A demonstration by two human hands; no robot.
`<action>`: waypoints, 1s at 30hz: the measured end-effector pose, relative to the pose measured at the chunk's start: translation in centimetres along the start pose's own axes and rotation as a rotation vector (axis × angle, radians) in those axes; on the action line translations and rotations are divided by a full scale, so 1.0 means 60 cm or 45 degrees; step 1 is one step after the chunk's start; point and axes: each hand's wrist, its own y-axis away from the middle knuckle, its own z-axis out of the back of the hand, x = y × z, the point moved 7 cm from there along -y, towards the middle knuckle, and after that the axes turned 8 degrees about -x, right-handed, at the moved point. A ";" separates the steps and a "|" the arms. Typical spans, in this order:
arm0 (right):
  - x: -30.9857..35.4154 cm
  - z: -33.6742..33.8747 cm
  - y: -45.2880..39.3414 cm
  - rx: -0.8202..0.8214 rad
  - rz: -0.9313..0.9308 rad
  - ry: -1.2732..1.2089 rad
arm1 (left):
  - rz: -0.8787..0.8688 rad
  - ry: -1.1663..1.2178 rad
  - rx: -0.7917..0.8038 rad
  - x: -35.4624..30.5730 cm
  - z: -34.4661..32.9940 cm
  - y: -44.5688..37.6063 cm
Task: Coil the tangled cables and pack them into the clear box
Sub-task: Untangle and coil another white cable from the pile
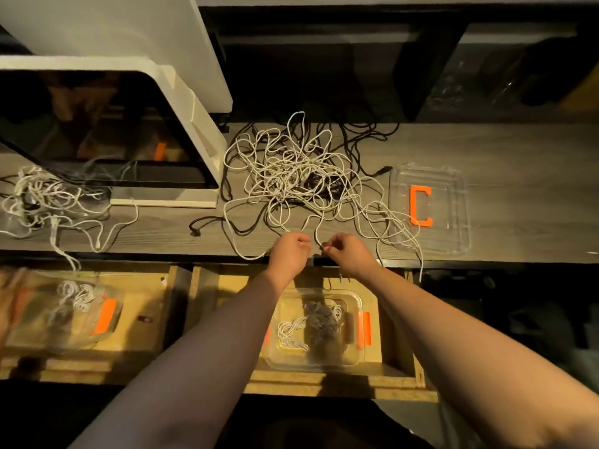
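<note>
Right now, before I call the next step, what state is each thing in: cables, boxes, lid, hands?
Tangled pile: white and black cables, still knotted, on the desk.
Left hand: pinching a white cable.
Right hand: pinching a white cable.
Clear box: open, below the desk edge, some coiled cables inside.
Clear lid: off, flat on the desk, orange latch on top.
Second pile: tangled, far left.

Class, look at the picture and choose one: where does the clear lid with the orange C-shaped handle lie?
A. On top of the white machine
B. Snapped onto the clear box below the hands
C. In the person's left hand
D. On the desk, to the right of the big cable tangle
D: the clear lid lies flat on the desk, right of the cable tangle, while the clear box below stands open.
</note>
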 end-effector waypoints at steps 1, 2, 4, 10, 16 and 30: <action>0.002 -0.002 -0.011 -0.005 0.007 0.069 | -0.045 -0.041 0.027 -0.008 -0.003 -0.010; 0.006 -0.003 -0.019 -0.013 0.027 0.139 | -0.121 -0.090 0.060 -0.019 -0.006 -0.019; 0.022 -0.005 -0.034 -0.027 0.097 0.271 | -0.349 -0.227 0.139 -0.045 -0.011 -0.034; 0.030 -0.037 -0.070 0.038 0.166 0.507 | -0.811 -0.783 0.386 -0.056 -0.048 -0.077; 0.012 -0.059 -0.090 0.036 0.137 0.499 | -0.945 -0.812 0.345 -0.041 -0.067 -0.105; 0.055 -0.038 0.017 -0.141 0.264 -0.202 | 0.134 0.755 0.284 -0.075 0.005 -0.027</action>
